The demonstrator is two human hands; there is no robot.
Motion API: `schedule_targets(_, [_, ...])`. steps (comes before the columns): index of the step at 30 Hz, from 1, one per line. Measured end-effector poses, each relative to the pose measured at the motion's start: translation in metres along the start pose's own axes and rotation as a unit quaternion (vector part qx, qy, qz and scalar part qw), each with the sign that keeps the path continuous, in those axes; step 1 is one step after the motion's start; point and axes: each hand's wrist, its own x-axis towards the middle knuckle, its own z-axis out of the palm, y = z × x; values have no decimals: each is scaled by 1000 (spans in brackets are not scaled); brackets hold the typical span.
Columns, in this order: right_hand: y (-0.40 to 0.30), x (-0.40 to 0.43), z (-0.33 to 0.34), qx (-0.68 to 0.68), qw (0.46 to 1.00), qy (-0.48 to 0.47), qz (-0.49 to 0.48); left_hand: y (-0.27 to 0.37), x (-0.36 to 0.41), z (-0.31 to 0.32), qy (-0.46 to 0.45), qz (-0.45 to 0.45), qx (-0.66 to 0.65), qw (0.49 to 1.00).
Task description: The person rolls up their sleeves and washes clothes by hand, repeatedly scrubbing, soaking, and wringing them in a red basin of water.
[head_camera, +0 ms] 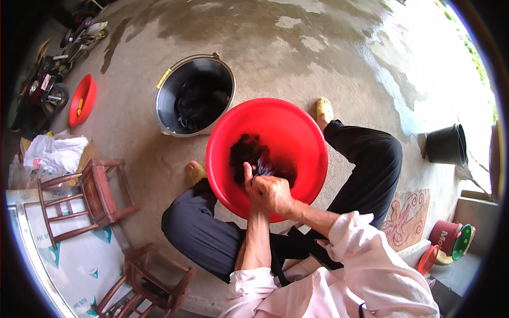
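Note:
A red plastic basin stands between the person's knees, with dark wet cloth in it. Over its near side my two hands are pressed together. My left hand and my right hand overlap, both closed on a twisted part of the dark cloth; one finger or thumb sticks up. Which hand lies on top is hard to tell. Just beyond the basin, to the left, is a metal bucket with a wire handle and yellow grip, holding more dark cloth.
Wooden chairs stand at the left, near white plastic bags, a smaller red basin and a motorcycle. At the right are a black bucket, a patterned mat and a dark red bucket. The concrete floor has wet patches.

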Motion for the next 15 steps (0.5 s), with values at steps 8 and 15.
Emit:
schedule_targets(8, [97,52,4,-5,961,-52,271,-14,23,32,123,87,84,985])
schedule_targets(15, [27,28,1,204,947,-184,165,34,42,-51,-70,40,-36,996])
